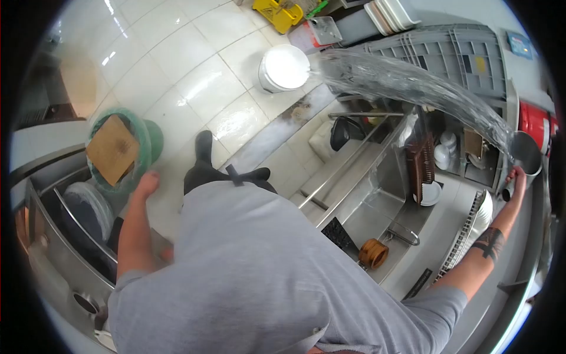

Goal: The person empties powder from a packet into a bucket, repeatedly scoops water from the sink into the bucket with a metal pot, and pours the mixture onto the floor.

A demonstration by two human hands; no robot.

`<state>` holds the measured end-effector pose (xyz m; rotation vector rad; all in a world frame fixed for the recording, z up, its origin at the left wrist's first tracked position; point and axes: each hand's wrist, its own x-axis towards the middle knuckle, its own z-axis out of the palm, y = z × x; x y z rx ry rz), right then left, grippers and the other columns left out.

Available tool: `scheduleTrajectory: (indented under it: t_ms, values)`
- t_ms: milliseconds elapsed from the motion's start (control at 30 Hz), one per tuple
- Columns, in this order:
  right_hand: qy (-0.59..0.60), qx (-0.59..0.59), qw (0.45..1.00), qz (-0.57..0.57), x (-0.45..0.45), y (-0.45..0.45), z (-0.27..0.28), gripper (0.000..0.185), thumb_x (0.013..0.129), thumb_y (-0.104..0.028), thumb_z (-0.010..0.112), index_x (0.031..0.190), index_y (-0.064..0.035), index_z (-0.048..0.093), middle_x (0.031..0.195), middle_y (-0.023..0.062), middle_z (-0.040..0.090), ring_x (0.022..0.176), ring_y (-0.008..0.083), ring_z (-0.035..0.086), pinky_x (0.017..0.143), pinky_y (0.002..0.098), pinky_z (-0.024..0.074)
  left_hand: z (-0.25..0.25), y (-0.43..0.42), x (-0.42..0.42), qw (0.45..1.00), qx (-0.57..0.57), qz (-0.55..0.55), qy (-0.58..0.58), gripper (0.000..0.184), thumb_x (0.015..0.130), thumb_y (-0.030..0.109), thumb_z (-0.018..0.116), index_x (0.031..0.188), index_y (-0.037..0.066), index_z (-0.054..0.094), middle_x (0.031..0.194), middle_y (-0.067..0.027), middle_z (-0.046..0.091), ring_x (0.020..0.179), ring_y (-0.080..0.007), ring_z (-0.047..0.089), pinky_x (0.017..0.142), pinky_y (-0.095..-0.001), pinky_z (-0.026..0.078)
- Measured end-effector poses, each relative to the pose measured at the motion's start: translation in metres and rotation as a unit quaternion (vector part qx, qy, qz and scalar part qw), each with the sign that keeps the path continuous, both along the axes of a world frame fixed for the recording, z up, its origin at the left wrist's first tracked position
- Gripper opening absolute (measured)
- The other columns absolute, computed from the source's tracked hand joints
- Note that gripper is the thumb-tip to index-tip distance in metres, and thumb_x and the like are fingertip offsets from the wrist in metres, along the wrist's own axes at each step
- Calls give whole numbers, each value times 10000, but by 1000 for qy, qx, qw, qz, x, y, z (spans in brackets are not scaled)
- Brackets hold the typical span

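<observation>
My right hand (517, 176) is stretched far out and grips a metal pot (528, 151), which is tipped sideways. A long sheet of water (413, 76) flies from the pot's mouth across toward the floor near a white bucket (284, 68). My left hand (148, 183) hangs at my side, fingers curled closed, with nothing visible in it. It is beside a green bin (154, 141) with a piece of brown cardboard (112, 150) on top.
Below the water is a steel sink (377, 203) with an orange-brown round object (374, 253) at its edge. Plates stand in a rack (466, 236) on the right. Grey crates (448, 53) and a yellow mop bucket (278, 15) are farther off. The tiled floor (194, 76) looks wet.
</observation>
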<state>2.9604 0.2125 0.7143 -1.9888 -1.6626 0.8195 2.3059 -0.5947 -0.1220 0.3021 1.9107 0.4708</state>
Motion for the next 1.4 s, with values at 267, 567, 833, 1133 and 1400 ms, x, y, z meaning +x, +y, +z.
scheduleTrajectory:
  t_ms: [267,567,833,1133,1400]
  values:
    - [-443,340,827,59,5,60,93,510,811,-497,534,750,-6,661,681,104,632,665,241,617,661,365,463,87,33,14,999,-48,24,2,344,699,75,550,1013,-26,649,918,-169,665,848,-259,629,740,-356,486]
    - [-358,461,806,-91,87,-46,-274,435,839,-339,557,1074,24,509,622,163,628,669,288,655,683,407,517,121,80,15,998,-21,-43,29,380,699,108,590,1051,-22,647,842,-153,673,744,-226,642,709,-331,498]
    - [-186,-207,920,-276,218,-293,-640,276,781,-178,532,895,63,603,837,233,642,725,303,658,619,408,494,177,81,24,970,-68,-222,68,427,679,50,580,1096,-39,611,827,-87,659,743,-175,618,671,-288,479]
    - [343,-225,814,-411,199,-349,-854,150,838,-122,484,691,-88,475,609,41,445,525,168,458,459,307,418,269,127,40,950,-180,-213,141,420,712,134,578,1112,12,624,959,-175,666,879,-251,641,788,-329,482]
    - [696,-111,615,-354,172,-302,-793,250,823,-47,468,595,-111,388,525,8,383,454,153,386,461,282,378,236,171,44,959,-50,-263,92,436,691,28,539,1118,-51,585,877,-113,667,791,-195,620,737,-311,481]
